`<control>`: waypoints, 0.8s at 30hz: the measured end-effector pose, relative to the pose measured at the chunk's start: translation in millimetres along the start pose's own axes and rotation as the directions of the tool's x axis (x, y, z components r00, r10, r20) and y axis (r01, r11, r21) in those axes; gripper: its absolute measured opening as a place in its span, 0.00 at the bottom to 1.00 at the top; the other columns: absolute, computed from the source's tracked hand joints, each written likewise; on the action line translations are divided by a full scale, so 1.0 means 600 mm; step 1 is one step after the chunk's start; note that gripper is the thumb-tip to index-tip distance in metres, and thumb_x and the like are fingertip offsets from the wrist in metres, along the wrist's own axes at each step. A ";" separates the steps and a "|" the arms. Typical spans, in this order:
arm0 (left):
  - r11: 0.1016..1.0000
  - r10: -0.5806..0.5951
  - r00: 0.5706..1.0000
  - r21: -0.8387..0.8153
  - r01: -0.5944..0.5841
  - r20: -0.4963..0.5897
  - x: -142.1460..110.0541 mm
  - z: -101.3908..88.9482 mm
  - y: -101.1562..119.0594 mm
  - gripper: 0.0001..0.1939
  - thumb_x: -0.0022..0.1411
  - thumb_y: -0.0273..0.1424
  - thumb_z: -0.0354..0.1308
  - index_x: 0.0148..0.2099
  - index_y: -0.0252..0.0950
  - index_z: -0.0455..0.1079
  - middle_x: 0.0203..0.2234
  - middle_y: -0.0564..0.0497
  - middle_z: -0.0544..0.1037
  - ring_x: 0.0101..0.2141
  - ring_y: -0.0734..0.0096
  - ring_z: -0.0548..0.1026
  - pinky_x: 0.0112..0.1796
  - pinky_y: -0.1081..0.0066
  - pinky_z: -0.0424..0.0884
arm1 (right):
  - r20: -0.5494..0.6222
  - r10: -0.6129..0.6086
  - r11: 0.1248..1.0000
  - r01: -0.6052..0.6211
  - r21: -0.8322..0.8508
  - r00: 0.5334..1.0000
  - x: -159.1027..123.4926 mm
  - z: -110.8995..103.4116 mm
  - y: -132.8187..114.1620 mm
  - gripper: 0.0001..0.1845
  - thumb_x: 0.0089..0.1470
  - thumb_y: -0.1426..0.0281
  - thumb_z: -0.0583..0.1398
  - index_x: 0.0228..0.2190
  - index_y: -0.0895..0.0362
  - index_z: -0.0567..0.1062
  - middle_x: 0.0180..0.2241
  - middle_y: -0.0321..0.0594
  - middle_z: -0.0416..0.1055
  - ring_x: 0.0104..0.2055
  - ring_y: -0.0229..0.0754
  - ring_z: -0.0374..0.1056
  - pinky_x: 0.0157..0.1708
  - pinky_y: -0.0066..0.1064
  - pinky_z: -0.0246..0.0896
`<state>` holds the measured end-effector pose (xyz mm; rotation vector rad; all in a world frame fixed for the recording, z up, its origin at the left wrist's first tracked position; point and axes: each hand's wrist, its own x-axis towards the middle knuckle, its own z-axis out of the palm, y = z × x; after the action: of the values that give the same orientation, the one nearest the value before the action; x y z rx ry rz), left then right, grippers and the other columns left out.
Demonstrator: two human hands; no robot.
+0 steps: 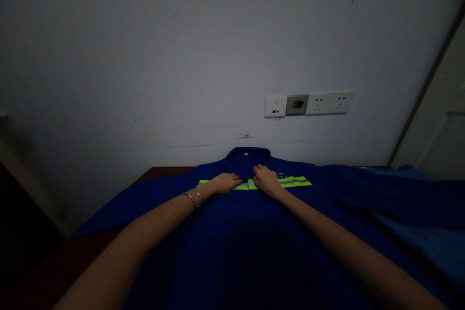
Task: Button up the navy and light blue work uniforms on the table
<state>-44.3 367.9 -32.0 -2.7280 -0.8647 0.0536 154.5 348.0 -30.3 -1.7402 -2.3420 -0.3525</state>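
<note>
A blue work jacket [218, 232] lies spread out front side up, its collar toward the wall and its sleeves stretched to both sides. A yellow-green reflective strip [296, 182] with a grey middle runs across the chest. My left hand [225, 183] rests on the strip beside the front opening, fingers stretched out flat. Just right of the opening, my right hand [266, 179] has its fingers curled together on the jacket's front edge below the collar. The lower part of the jacket is in deep shadow.
The jacket lies on a dark red-brown table [160, 172] pushed against a pale wall [181, 58]. Sockets [329, 102] and a grey switch plate [297, 104] are on the wall. Lighter blue cloth [432, 242] lies at the right, partly under the sleeve.
</note>
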 end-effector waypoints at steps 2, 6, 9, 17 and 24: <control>1.000 -0.020 0.999 -0.015 0.020 -0.024 -0.001 -0.006 -0.001 0.20 0.54 0.23 0.50 0.50 0.37 0.62 0.43 0.46 0.70 0.44 0.66 0.67 0.43 0.70 0.63 | -0.003 -0.030 0.999 0.030 0.016 1.000 -0.010 -0.001 -0.001 0.11 0.54 0.71 0.49 0.40 0.58 0.65 0.43 0.49 0.63 0.45 0.46 0.60 0.37 0.30 0.59; 0.902 -0.430 0.886 -0.118 0.415 -0.172 0.001 -0.020 -0.021 0.14 0.56 0.23 0.46 0.46 0.34 0.63 0.42 0.43 0.68 0.45 0.66 0.66 0.44 0.70 0.62 | 0.001 -0.081 0.996 0.081 0.030 0.997 -0.019 -0.003 0.002 0.11 0.53 0.73 0.50 0.40 0.58 0.65 0.43 0.48 0.63 0.45 0.45 0.59 0.38 0.31 0.57; 0.642 -0.764 0.625 -0.272 0.717 -0.157 0.007 -0.030 -0.050 0.12 0.61 0.30 0.43 0.45 0.34 0.62 0.39 0.43 0.71 0.41 0.66 0.69 0.40 0.70 0.64 | 0.002 -0.025 0.998 0.025 0.049 1.000 -0.013 -0.009 0.017 0.12 0.54 0.72 0.48 0.40 0.57 0.64 0.43 0.47 0.64 0.44 0.45 0.62 0.35 0.31 0.58; 0.389 -0.906 0.422 -0.440 0.809 -0.024 0.045 -0.040 -0.070 0.25 0.57 0.45 0.48 0.49 0.30 0.56 0.41 0.36 0.72 0.42 0.57 0.71 0.35 0.69 0.65 | 0.045 0.313 0.934 -0.316 0.168 0.949 0.030 -0.029 0.089 0.17 0.55 0.66 0.48 0.45 0.60 0.60 0.38 0.50 0.69 0.40 0.50 0.67 0.35 0.34 0.58; 0.338 -0.917 0.398 -0.465 0.818 0.035 0.089 -0.029 -0.068 0.28 0.57 0.43 0.48 0.52 0.28 0.52 0.41 0.33 0.71 0.43 0.55 0.71 0.37 0.67 0.66 | 0.008 0.392 0.907 -0.388 0.166 0.920 0.064 -0.042 0.131 0.26 0.54 0.59 0.49 0.47 0.66 0.56 0.40 0.57 0.68 0.43 0.53 0.66 0.37 0.37 0.58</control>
<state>-21.6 426.0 -1.3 -2.0472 -2.3716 -0.7518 219.6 396.9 10.8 -2.0431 -1.8778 -0.1091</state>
